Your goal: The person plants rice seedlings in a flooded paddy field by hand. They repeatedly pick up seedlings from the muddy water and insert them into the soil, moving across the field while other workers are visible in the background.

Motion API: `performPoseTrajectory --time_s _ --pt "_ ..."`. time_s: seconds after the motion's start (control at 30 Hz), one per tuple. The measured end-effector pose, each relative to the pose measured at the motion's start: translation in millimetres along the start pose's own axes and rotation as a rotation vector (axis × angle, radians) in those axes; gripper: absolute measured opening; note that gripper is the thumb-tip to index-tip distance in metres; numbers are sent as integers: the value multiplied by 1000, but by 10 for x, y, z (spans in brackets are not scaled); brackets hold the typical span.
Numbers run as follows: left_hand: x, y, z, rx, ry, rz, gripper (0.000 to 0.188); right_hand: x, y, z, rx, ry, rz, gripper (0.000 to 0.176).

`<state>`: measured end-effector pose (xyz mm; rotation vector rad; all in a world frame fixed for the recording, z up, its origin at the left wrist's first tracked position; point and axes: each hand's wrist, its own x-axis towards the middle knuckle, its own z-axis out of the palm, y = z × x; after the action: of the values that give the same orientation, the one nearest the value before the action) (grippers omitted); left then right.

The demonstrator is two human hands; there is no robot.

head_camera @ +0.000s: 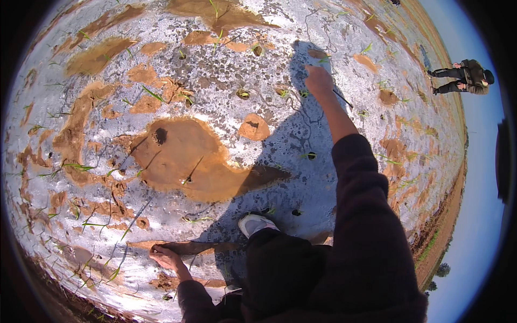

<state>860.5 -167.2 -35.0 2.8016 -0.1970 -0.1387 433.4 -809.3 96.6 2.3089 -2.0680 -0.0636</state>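
Observation:
Plastic mulch film point(274, 137) covers the ground, with small holes and green seedlings along it. At the upper right, my right hand point(320, 82) is low over the film beside a planting hole with a seedling point(303, 93); its fingers are bent, and a thin dark stick-like tool point(343, 99) sticks out by the wrist. How the hand holds it is hidden. My left hand point(165, 257) is at the lower left, fingertips together near a strip of brown soil point(141, 244); whether something small is between them does not show. Another seedling point(324, 59) grows just beyond my right hand.
A muddy puddle point(181, 153) lies on the film before me, and another point(218, 14) at the top. My shoe point(256, 224) stands on the film. Another person point(464, 76) stands in the field at the far right. Soil patches and more seedlings dot the film.

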Motion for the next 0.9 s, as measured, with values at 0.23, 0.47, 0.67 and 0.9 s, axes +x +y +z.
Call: performPoseTrajectory --time_s 0.23,0.47,0.67,0.9 --pt "-8 54 -37 5 -2 -16 44 136 -8 54 0 -9 -69 46" --pt "-7 48 -34 9 -6 -37 44 387 -30 71 -12 96 -182 24" --pt "-26 63 -12 23 -6 10 42 688 12 -87 -73 39 -149 28" --pt "-11 94 -24 18 -2 -35 40 865 104 -22 -38 59 23 21"
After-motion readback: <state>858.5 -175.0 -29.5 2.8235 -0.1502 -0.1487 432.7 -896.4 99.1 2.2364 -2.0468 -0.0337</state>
